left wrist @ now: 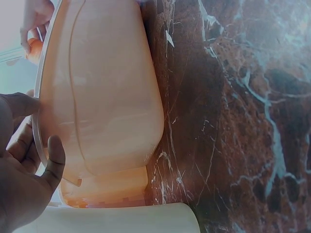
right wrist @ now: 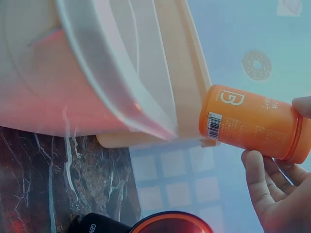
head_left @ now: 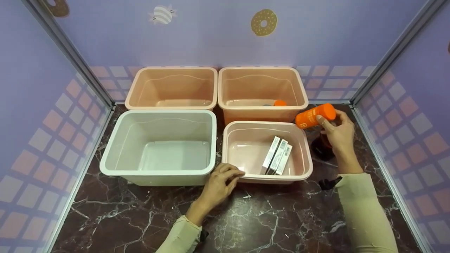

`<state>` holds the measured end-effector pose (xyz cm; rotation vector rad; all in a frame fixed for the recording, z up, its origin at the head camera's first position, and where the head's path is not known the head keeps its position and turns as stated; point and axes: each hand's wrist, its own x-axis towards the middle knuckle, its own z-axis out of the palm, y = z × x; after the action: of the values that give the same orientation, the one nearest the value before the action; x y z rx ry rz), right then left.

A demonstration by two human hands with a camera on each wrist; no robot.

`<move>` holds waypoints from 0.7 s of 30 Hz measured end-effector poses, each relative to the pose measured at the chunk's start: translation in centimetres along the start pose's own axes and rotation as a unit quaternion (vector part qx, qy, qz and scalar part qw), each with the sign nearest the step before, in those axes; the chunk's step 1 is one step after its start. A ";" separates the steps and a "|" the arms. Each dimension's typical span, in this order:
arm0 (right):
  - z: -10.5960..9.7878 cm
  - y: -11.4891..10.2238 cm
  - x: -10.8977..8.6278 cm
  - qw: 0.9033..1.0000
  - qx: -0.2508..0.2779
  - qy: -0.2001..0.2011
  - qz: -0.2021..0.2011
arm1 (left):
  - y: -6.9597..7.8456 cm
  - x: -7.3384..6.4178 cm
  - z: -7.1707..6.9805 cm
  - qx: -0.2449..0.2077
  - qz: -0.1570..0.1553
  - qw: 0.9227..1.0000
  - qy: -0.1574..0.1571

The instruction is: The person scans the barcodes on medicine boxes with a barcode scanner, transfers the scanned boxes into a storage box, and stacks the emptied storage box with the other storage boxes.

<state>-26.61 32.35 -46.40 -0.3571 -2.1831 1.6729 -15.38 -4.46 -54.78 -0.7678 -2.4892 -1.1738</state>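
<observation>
My right hand [head_left: 340,135] holds an orange bottle [head_left: 311,117] with an orange cap, tilted beside the back right corner of the front pink bin [head_left: 304,172]. In the right wrist view its barcode and white print show, with fingers and thumb round the cap end. My left hand [head_left: 219,182] grips that bin's rim at the near left corner; in the left wrist view the thumb [left wrist: 56,155] lies outside the wall. Inside the bin lean slim white-and-dark boxes [head_left: 277,156]. A dark container [head_left: 322,146] stands on the table below my right hand, partly hidden.
Behind stand two peach bins, a left one [head_left: 172,108] and a right one [head_left: 263,113]; an orange-topped item [head_left: 280,103] shows in the right one. A pale green bin [head_left: 158,173] stands front left. Patterned walls enclose the dark marbled table [head_left: 260,218].
</observation>
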 end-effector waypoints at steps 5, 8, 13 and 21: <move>0.7 -0.5 0.3 1.000 0.011 -0.011 -0.011 | -0.1 -0.1 0.0 0.001 -0.005 1.000 -0.004; 1.2 -0.8 0.5 1.000 0.017 -0.014 -0.016 | 0.0 -0.1 0.0 -0.001 -0.002 1.000 -0.002; 2.1 -0.9 0.8 1.000 0.013 -0.017 -0.014 | 0.0 -0.1 0.0 -0.001 0.000 1.000 -0.001; 3.3 -2.3 1.2 0.999 0.029 -0.023 -0.004 | 0.1 0.0 -0.1 -0.006 -0.001 1.000 -0.001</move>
<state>-29.09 29.36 -44.80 -0.2972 -2.1592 1.7528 -15.36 -4.48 -54.66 -0.7708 -2.4875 -1.1891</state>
